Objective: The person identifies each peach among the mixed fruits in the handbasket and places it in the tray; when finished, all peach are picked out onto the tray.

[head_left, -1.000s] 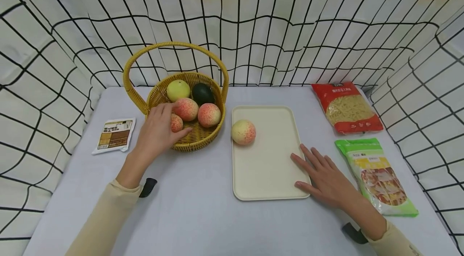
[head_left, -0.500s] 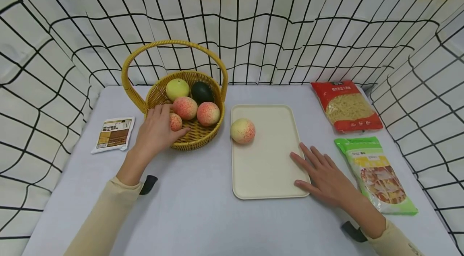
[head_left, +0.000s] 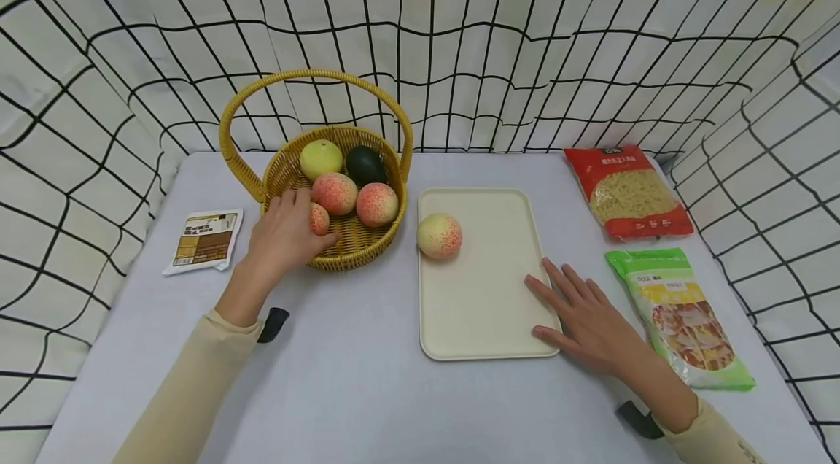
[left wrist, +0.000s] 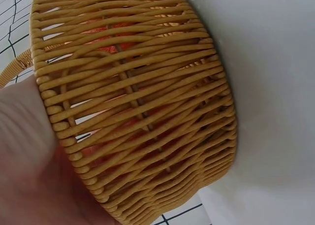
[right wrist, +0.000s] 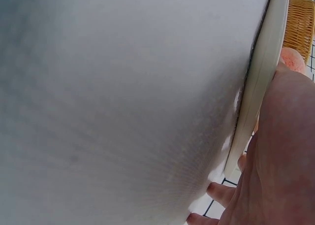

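The tabletop [head_left: 341, 391] with its white cover fills the lower part of the frame. On it, left of the middle, stands a yellow woven basket [head_left: 357, 260], its tall handle up. At the centre lies a cream tray [head_left: 488, 303]. At the right side of the frame I see a green bag [head_left: 692, 325], and above it a red bag [head_left: 631, 194]. The person's right hand [head_left: 587, 325] is loose, with fingers spread, and touches the right edge of the tray. The left hand [head_left: 282, 230] reaches over the left rim into the basket, around a peach [head_left: 320, 219] which it partly covers; whether it is really grasping this peach, I cannot tell. A white-and-brown packet [head_left: 206, 239] lies at the left of the frame. Two other peaches [head_left: 377, 205] are in the basket, and above them a yellow-green fruit [head_left: 321, 159] and a dark green fruit [head_left: 365, 166]. One paler peach [head_left: 440, 236] rests on the tray, at its left edge
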Available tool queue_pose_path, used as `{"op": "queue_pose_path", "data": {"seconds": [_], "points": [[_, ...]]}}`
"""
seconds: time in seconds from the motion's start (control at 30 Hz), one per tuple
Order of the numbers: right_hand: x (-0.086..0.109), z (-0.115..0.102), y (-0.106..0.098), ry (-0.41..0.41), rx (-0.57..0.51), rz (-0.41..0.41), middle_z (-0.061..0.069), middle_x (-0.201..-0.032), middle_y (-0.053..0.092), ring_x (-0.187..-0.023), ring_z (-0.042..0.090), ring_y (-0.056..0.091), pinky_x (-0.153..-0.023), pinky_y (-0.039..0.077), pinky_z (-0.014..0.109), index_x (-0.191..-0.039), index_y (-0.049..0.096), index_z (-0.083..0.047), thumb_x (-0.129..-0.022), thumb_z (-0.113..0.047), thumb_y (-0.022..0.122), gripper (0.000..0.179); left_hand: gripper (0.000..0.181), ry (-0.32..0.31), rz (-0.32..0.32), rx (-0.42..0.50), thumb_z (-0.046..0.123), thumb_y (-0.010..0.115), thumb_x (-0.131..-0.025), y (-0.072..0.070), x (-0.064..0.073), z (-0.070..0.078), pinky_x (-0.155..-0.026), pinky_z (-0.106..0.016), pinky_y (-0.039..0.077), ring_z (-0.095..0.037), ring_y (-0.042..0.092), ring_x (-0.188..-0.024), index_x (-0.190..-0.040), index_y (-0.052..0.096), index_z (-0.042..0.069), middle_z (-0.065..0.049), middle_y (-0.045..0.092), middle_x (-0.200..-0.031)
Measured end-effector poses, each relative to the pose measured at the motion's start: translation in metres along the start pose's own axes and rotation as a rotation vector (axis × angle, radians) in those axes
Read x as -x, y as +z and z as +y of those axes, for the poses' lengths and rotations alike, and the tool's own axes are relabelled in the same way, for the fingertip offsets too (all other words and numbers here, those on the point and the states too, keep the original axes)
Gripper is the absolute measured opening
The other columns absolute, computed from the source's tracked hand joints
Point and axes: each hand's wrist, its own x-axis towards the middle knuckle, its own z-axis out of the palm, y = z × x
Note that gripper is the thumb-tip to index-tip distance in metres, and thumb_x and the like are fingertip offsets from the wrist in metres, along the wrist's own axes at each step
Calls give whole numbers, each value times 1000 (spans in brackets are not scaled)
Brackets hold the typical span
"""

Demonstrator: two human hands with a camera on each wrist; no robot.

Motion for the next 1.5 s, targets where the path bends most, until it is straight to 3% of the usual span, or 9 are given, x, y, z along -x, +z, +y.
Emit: {"op": "queue_pose_path", "data": {"seconds": [0.2, 0.4, 0.93, 1.5], "points": [[1, 0, 0, 1, 2, -4, 7, -180, 17, -161, 46, 27, -122, 31, 74, -169, 27, -35, -98, -64, 62, 84, 81, -18, -68, -10, 38, 83, -91, -1, -5, 0, -87, -62, 52, -53, 53, -121, -141, 40, -10, -34, 55, -130], [1, 0, 0, 1, 0, -3, 7, -180, 18, -161, 46, 27, -123, 30, 74, -169, 27, -35, -98, -64, 61, 84, 82, -40, -106, -22, 37, 83, -91, -1, -10, 0, -87, -62, 51, -53, 54, -121, -140, 37, -11, -34, 55, -128], [0, -1, -1, 9, -2, -10, 7, -180, 17, -162, 45, 26, -123, 29, 73, -169, 27, -35, -98, -65, 61, 84, 75, -22, -109, -31, 26, 80, -94, -1, -14, -1, -93, -64, 51, -54, 53, -124, -142, 35, -11, -36, 55, -131], [1, 0, 1, -3, 8, 5, 7, -180, 18, -161, 46, 28, -122, 31, 74, -169, 27, -35, -98, -64, 62, 85, 71, 20, -88, 13, 28, 72, -98, -3, -11, -6, -94, -65, 50, -55, 54, -124, -144, 37, -13, -36, 56, -129]]}}
